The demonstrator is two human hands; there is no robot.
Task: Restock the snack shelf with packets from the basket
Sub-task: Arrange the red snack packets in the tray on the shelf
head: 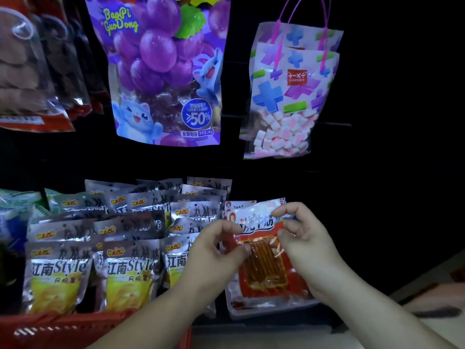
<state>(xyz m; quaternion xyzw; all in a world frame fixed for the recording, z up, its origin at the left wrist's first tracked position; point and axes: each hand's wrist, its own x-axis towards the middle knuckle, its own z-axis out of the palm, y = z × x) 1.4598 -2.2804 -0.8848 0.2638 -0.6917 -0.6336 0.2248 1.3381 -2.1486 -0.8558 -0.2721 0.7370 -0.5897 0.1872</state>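
Observation:
A red and white snack packet (264, 263) with orange sticks behind a clear window stands on the shelf at centre right. My left hand (214, 255) pinches its left edge. My right hand (304, 238) grips its top right corner. Behind it stand a few more packets of the same kind (236, 206). To the left, rows of silver and yellow packets (128, 270) fill the shelf. The red basket (63, 326) shows its rim at the bottom left, below my left forearm.
A large purple grape jelly bag (163, 71) and a marshmallow bag (289, 96) with pink handles hang above. Brown snack bags (27, 71) hang at upper left. Green and blue packets (15, 212) sit at far left. The right side is dark.

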